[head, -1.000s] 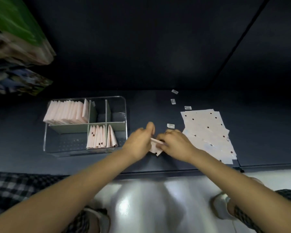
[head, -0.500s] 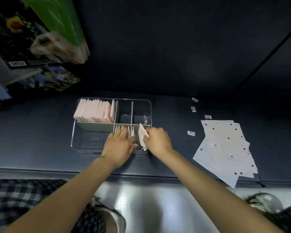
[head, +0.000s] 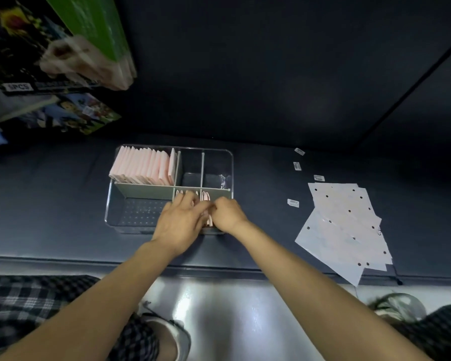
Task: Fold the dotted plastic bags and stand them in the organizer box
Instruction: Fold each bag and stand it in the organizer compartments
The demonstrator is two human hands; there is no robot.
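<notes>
Both forearms reach forward over the near edge of the dark blue table (head: 63, 204), and the hands meet above the near right compartment of the clear plastic organizer box (head: 110, 204). The left hand (head: 180, 225) lies palm down, its fingers spread and loosely extended onto the tops of the folded pink dotted bags (head: 206, 198) standing there. The right hand (head: 225, 213) is knuckles up with its fingers curled toward those bags; whether it pinches one cannot be told, since both hands cover the contact point and most of the row. The visible bags stand on edge, long axis running from near to far. A fuller row of folded pink bags (head: 143, 166) fills the far left compartment. To the right, flat white dotted plastic bags (head: 346, 225) lie in an overlapping stack.
</notes>
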